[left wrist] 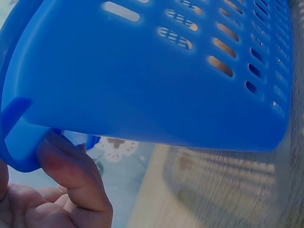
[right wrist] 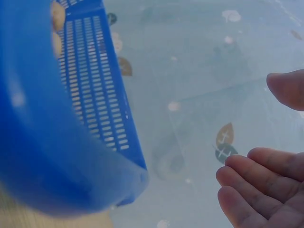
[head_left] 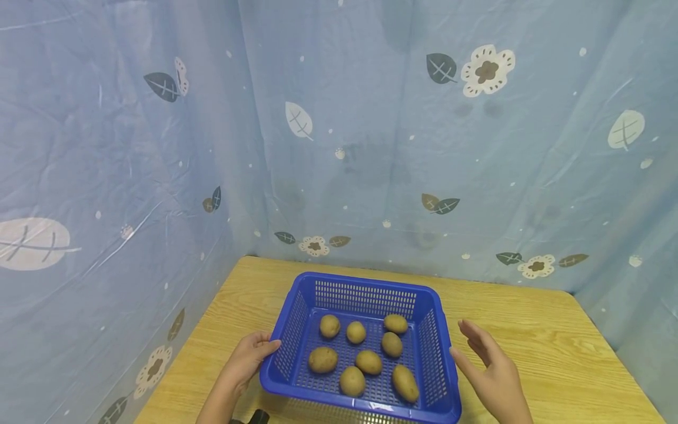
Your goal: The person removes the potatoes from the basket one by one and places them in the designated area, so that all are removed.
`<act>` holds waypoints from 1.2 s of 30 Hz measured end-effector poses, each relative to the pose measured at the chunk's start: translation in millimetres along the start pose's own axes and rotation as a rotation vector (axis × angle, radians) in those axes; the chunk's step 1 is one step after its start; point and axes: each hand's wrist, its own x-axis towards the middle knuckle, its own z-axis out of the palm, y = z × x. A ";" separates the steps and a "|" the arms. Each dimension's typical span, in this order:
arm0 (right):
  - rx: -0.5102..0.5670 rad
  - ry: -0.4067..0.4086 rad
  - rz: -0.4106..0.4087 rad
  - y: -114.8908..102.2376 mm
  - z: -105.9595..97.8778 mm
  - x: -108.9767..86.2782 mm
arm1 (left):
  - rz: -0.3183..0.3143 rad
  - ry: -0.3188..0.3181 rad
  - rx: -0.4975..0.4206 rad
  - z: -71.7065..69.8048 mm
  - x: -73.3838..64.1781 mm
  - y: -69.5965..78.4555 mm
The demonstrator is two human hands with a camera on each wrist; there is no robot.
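Observation:
A blue plastic basket (head_left: 365, 281) with slotted walls stands on the wooden table in the head view, with several potatoes (head_left: 322, 360) spread over its floor. At its left side my left hand (head_left: 245, 360) grips the rim, thumb over the top; the left wrist view shows curled fingers (left wrist: 71, 173) under the lip. My right hand (head_left: 497, 377) is held just off the basket's right rim, fingers extended and thumb spread. Nothing is in that palm (right wrist: 285, 209) in the right wrist view, and a gap separates it from the basket wall (right wrist: 95, 85).
The wooden tabletop (head_left: 551, 341) extends around the basket. Light blue curtains (head_left: 360, 147) printed with leaves and flowers hang behind the table and along both sides. A small black object (head_left: 259, 417) shows at the bottom edge, near the left forearm.

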 end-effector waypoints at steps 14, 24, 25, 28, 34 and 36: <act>0.026 -0.042 -0.056 -13.9 6.3 18.2 | 0.006 0.018 0.005 1.2 0.3 4.3; 0.096 -0.066 -0.079 -17.9 15.2 25.5 | 0.013 0.010 0.000 0.4 -0.4 4.6; 0.090 -0.069 -0.074 -17.6 16.3 25.9 | 0.014 0.006 -0.002 0.4 -0.1 4.4; 0.074 -0.080 -0.062 -17.6 18.9 27.1 | 0.017 -0.003 -0.008 0.5 0.2 4.3; 0.064 -0.106 -0.033 -19.2 22.0 30.8 | 0.012 -0.004 -0.011 0.5 0.2 2.3; 0.059 -0.107 -0.036 -19.1 22.9 31.8 | 0.008 -0.001 -0.008 0.7 -0.8 2.1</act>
